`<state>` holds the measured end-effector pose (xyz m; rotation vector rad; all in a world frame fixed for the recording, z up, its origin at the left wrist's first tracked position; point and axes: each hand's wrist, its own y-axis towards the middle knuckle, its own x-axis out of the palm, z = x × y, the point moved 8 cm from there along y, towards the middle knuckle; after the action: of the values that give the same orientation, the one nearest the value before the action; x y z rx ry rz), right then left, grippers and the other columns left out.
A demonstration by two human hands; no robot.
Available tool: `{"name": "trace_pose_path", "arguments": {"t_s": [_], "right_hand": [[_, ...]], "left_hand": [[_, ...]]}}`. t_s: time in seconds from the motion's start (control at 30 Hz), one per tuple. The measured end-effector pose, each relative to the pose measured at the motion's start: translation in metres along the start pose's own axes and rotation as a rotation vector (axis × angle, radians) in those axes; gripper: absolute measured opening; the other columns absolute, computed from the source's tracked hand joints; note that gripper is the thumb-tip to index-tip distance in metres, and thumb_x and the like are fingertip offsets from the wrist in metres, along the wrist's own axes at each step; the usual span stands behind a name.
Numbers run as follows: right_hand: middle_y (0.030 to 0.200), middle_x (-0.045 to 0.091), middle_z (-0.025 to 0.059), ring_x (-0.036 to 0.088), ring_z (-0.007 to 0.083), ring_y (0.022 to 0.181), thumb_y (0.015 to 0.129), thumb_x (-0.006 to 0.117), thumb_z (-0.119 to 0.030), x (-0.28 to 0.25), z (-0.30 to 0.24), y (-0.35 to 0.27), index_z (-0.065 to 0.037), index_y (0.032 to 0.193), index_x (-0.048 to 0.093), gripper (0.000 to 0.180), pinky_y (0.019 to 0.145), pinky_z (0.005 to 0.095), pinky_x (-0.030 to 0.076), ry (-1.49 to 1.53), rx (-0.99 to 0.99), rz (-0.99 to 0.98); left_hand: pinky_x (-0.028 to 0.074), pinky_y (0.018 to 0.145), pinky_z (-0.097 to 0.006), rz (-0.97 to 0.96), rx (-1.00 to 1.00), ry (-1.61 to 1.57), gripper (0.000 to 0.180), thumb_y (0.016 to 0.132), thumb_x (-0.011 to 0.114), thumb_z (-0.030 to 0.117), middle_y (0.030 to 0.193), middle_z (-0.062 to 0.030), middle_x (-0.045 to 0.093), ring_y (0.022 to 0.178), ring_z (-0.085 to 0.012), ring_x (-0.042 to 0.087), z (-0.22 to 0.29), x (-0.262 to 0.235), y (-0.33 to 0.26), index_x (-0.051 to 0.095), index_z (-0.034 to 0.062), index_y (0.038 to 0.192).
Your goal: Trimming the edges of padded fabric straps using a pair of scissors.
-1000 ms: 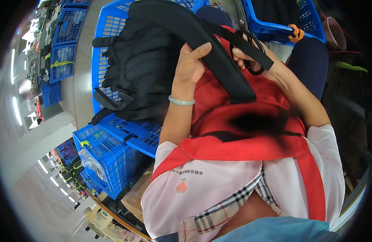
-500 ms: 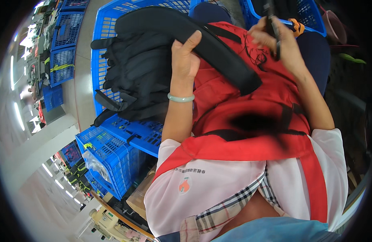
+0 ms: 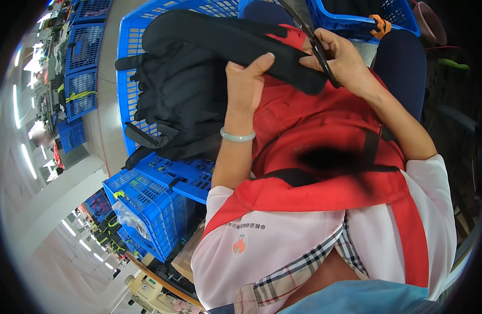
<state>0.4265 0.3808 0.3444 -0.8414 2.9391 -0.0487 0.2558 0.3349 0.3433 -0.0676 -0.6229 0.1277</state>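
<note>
My left hand (image 3: 246, 86) is closed on a long, curved black padded strap (image 3: 220, 39), its thumb lying across the top face. Its rounded far-left end rests over the pile, and its other end is above my lap. In my right hand (image 3: 343, 60) is a pair of dark scissors (image 3: 320, 51), the slim blades pointing up and to the left. The fingertips of that hand are close to the strap's right end; whether they touch it, I cannot tell. Beneath lies my red apron (image 3: 314, 123).
A heap of similar black straps (image 3: 180, 99) fills a blue plastic crate (image 3: 127, 52) at my left. Another blue crate (image 3: 345, 23) with an orange tie (image 3: 380, 26) stands at the far right, beside a pink basket (image 3: 432, 23). Stacked blue crates (image 3: 146, 209) stand nearer, on the left.
My right hand has come down and left to the strap's end, and the scissors have tilted. The strap's right end has risen and shifted slightly left, with my left hand still on it.
</note>
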Motion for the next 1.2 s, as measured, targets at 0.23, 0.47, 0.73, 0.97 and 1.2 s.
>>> {"name": "trace_pose_path", "arguments": {"t_s": [0.23, 0.47, 0.73, 0.97, 1.2], "right_hand": [[0.071, 0.044, -0.0045, 0.04, 0.0034, 0.065, 0.086, 0.072, -0.02, -0.008, -0.012, -0.012, -0.002, 0.095, 0.055, 0.026, 0.06, 0.0192, 0.034, -0.106, 0.098, -0.062], [0.086, 0.051, 0.0075, 0.047, 0.0191, 0.078, 0.067, 0.083, -0.042, -0.022, -0.019, -0.052, 0.003, 0.126, 0.043, 0.084, 0.073, 0.0305, 0.043, -0.331, 0.21, -0.319], [0.087, 0.054, 0.0178, 0.052, 0.0341, 0.079, 0.068, 0.081, -0.045, -0.016, -0.019, -0.051, 0.0, 0.122, 0.045, 0.079, 0.074, 0.0386, 0.044, -0.472, 0.072, -0.338], [0.072, 0.051, 0.0178, 0.053, 0.0351, 0.068, 0.073, 0.077, -0.047, -0.009, -0.017, -0.045, 0.0, 0.114, 0.049, 0.069, 0.063, 0.041, 0.042, -0.546, 0.023, -0.354], [0.065, 0.049, 0.0168, 0.052, 0.0333, 0.063, 0.076, 0.076, -0.044, -0.001, -0.006, -0.048, 0.001, 0.113, 0.05, 0.063, 0.061, 0.0414, 0.042, -0.493, 0.051, -0.361]], "left_hand": [[0.051, 0.089, -0.03, 0.001, 0.013, -0.043, 0.031, 0.078, 0.069, -0.011, 0.102, -0.0068, 0.067, 0.094, -0.0164, 0.064, 0.009, -0.007, 0.004, 0.064, 0.0006, 0.107], [0.053, 0.085, -0.029, -0.041, 0.026, 0.004, 0.03, 0.077, 0.069, -0.012, 0.098, -0.0068, 0.068, 0.089, -0.0166, 0.066, 0.01, -0.009, 0.002, 0.065, 0.0003, 0.103], [0.054, 0.083, -0.029, -0.079, -0.084, -0.05, 0.03, 0.075, 0.07, -0.013, 0.094, -0.0071, 0.069, 0.086, -0.0164, 0.067, -0.003, 0.009, -0.006, 0.066, 0.0011, 0.101], [0.051, 0.093, -0.035, -0.163, -0.078, -0.064, 0.036, 0.078, 0.066, -0.013, 0.104, -0.0105, 0.067, 0.096, -0.0214, 0.066, -0.005, 0.004, -0.008, 0.061, -0.0002, 0.112], [0.051, 0.093, -0.034, -0.156, -0.091, -0.097, 0.032, 0.078, 0.065, -0.013, 0.101, -0.0093, 0.068, 0.094, -0.0203, 0.066, -0.011, -0.002, -0.006, 0.062, 0.0005, 0.107]]}}
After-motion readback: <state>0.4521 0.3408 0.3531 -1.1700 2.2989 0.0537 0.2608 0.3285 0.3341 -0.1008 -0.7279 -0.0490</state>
